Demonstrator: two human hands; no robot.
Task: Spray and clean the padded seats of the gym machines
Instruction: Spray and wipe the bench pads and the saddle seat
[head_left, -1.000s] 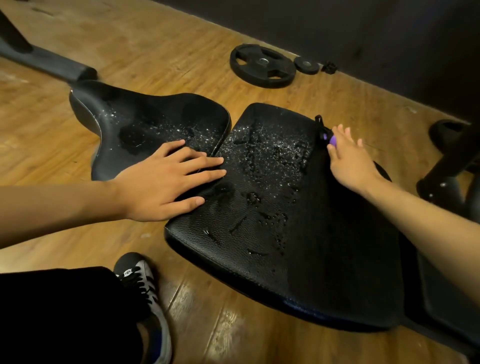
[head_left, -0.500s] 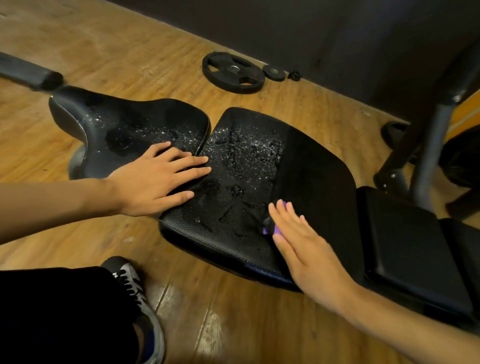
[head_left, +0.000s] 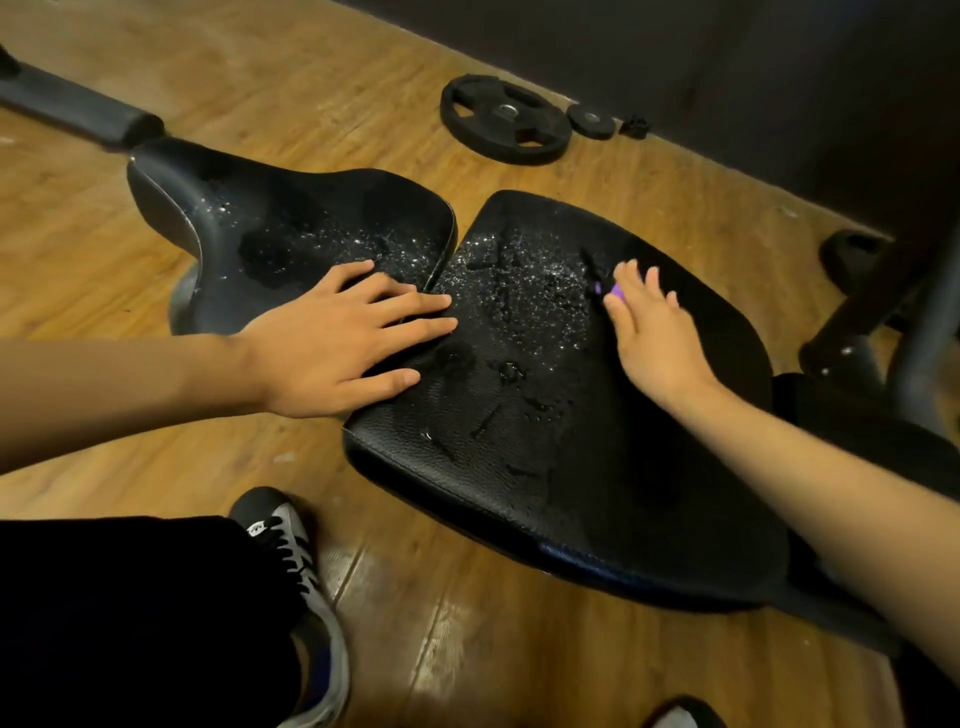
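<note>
Two black padded seats lie side by side over the wooden floor. Water droplets speckle the narrow left pad (head_left: 291, 223) and the upper part of the wide seat pad (head_left: 519, 467). My left hand (head_left: 337, 338) rests flat with spread fingers across the gap between the two pads. My right hand (head_left: 654, 332) presses with straight fingers on a small purple wiping thing (head_left: 615, 291) at the upper middle of the wide pad. Most of it is hidden under my fingers.
A black weight plate (head_left: 504, 119) and a small disc (head_left: 591, 120) lie on the floor by the dark wall. A machine foot and frame (head_left: 852, 332) stand at the right, and another pad (head_left: 857, 426) is beside it. A padded bar (head_left: 78, 109) crosses the upper left. My shoe (head_left: 296, 561) is below.
My right hand swept with the purple thing from the pad's far edge down to its near part, then back up to the upper middle. The left hand stayed put.
</note>
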